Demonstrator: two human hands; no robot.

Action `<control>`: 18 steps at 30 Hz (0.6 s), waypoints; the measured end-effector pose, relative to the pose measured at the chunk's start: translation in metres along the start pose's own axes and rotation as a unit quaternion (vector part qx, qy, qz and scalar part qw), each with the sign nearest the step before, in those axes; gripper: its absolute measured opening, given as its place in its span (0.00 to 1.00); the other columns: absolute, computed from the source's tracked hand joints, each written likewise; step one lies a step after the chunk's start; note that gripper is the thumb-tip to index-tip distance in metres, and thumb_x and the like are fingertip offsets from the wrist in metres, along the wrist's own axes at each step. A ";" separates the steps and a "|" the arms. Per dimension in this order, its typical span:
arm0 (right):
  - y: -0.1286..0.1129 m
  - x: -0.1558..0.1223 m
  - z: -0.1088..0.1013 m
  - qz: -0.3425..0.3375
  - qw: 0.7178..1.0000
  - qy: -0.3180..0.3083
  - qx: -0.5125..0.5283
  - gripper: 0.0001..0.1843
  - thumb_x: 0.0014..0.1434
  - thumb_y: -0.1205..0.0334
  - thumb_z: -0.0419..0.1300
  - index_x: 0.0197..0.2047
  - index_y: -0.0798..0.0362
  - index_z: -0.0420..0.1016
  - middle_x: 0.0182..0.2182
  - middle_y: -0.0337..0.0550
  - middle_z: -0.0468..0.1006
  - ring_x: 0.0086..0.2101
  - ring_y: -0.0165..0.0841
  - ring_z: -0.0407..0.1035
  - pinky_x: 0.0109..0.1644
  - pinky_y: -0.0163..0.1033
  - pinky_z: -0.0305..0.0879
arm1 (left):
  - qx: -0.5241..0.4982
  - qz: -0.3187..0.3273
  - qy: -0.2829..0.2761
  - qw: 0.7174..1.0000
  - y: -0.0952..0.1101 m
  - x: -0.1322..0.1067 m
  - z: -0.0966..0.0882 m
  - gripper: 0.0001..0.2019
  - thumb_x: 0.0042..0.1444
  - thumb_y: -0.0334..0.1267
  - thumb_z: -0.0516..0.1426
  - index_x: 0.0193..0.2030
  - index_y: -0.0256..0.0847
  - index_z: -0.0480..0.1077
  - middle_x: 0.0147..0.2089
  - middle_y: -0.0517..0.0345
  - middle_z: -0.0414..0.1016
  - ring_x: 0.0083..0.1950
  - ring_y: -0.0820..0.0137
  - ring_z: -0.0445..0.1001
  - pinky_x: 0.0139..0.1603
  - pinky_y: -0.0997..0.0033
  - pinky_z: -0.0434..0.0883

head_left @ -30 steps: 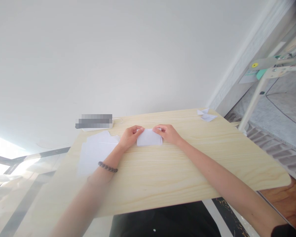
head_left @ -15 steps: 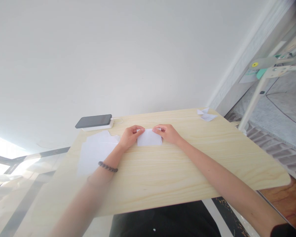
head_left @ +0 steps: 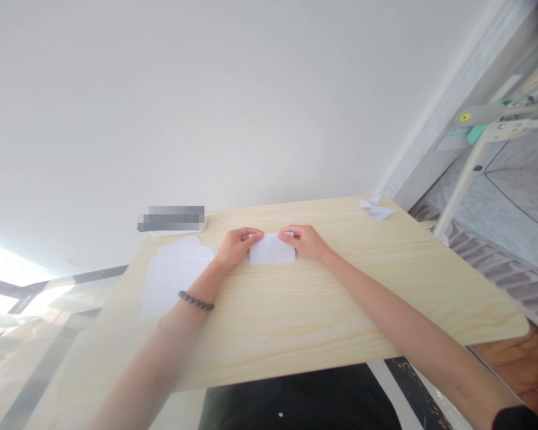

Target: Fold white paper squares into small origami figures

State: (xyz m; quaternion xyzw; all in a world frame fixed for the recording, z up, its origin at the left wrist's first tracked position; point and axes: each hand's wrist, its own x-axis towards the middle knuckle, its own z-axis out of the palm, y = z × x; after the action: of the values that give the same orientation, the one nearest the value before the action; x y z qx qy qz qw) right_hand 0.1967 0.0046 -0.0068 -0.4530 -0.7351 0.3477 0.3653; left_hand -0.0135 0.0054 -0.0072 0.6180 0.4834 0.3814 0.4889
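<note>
A small folded sheet of white paper (head_left: 272,251) lies over the tabletop in front of me, its far edge between my two hands. My left hand (head_left: 238,243) pinches its far left corner, thumb on top and fingers curled behind. At the far right corner my right hand (head_left: 305,240) grips the paper the same way, thumb pressed on its face. Both hands are closed on it. The fingertips behind the paper are hidden.
White paper sheets (head_left: 174,278) lie left of my left forearm. A pixelated flat device on a white base (head_left: 179,232) stands at the back left with a cable. Folded paper pieces (head_left: 376,211) sit at the far right corner of the wooden table (head_left: 367,322). A wall (head_left: 260,107) rises behind.
Almost nothing differs. Both hands keep their hold on the paper, and the view has shifted very slightly.
</note>
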 end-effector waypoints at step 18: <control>0.000 -0.001 0.000 0.008 1.000 -0.007 0.014 0.17 0.51 0.51 0.54 0.33 0.56 0.73 0.28 0.41 0.75 0.26 0.27 0.65 0.27 0.31 0.59 | -0.014 0.009 -0.008 1.000 -0.001 0.001 -0.001 0.18 0.45 0.48 0.59 0.38 0.37 0.71 0.33 0.55 0.73 0.31 0.73 0.68 0.31 0.75 0.62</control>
State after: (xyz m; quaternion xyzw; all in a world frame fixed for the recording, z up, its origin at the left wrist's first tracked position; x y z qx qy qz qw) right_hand 0.1970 0.0035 -0.0068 -0.4513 -0.7288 0.3642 0.3640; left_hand -0.0140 0.0066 -0.0082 0.6179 0.4688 0.3877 0.4980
